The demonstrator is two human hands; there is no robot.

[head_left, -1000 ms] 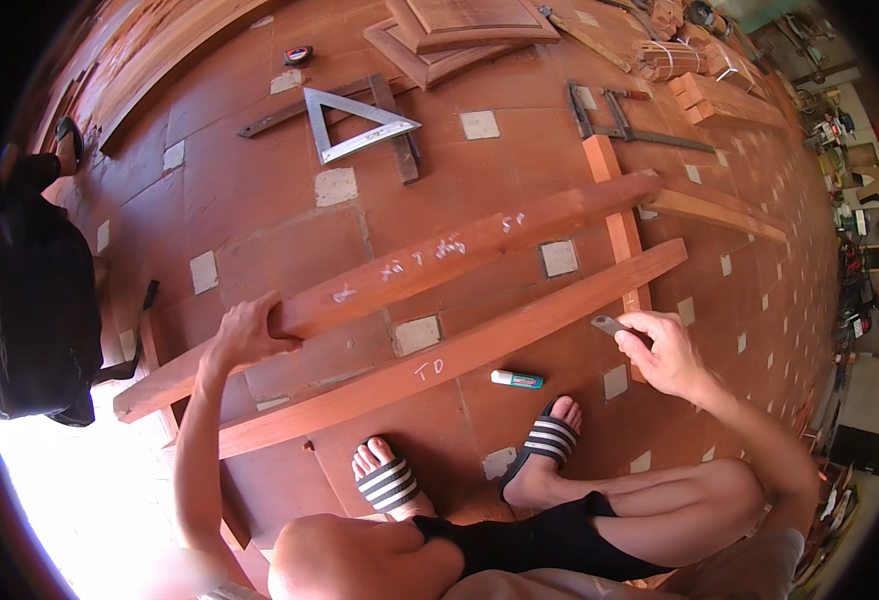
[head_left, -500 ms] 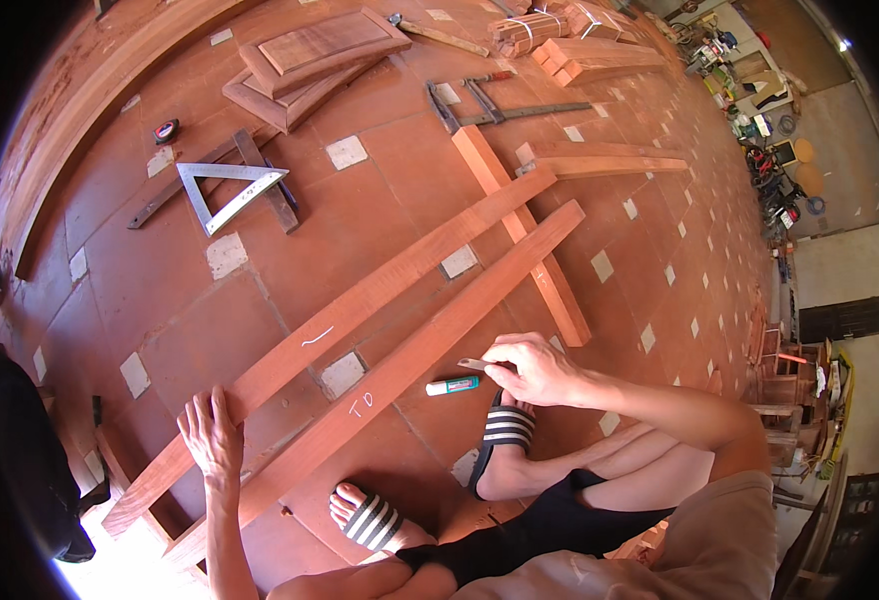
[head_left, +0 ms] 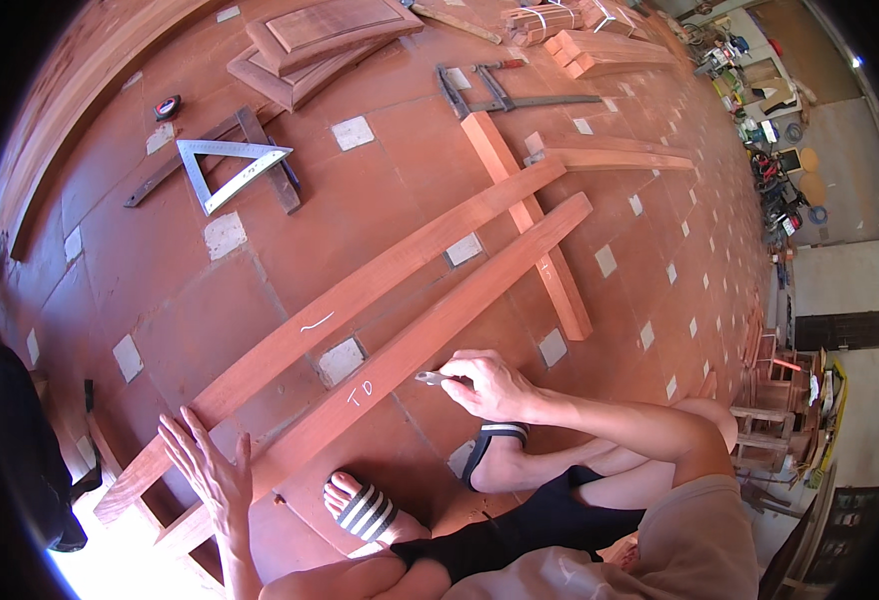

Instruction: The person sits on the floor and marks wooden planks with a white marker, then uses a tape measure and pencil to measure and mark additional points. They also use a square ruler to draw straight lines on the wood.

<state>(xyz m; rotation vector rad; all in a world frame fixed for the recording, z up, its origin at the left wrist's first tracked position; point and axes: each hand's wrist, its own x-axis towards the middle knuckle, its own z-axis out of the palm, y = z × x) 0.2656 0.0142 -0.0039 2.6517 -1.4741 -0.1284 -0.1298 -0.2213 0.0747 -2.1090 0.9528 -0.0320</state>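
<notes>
My left hand (head_left: 210, 470) lies with fingers spread at the near-left end of the farther wooden beam (head_left: 350, 285), fingertips touching it. A short white stroke marks that beam. Beside it runs a second reddish beam (head_left: 440, 320) with white marks on its face. My right hand (head_left: 495, 387) is closed around a small flat tool with a grey tip (head_left: 430, 378), just over the near edge of the second beam. Its kind is hard to make out. Both beams rest across a shorter wooden crosspiece (head_left: 563, 290) at their far end.
A metal triangle square (head_left: 245, 180) lies on dark wooden pieces, near a tape measure (head_left: 167, 106). Beyond are panelled boards (head_left: 330, 35), a bar clamp (head_left: 520, 100) and stacked timber (head_left: 610, 52). My sandalled feet (head_left: 365, 508) are close to the beams.
My right hand has moved left and slightly down, and the green-and-white tube on the floor is out of sight. My left hand has opened from its grip on the beam's edge, fingers spreading.
</notes>
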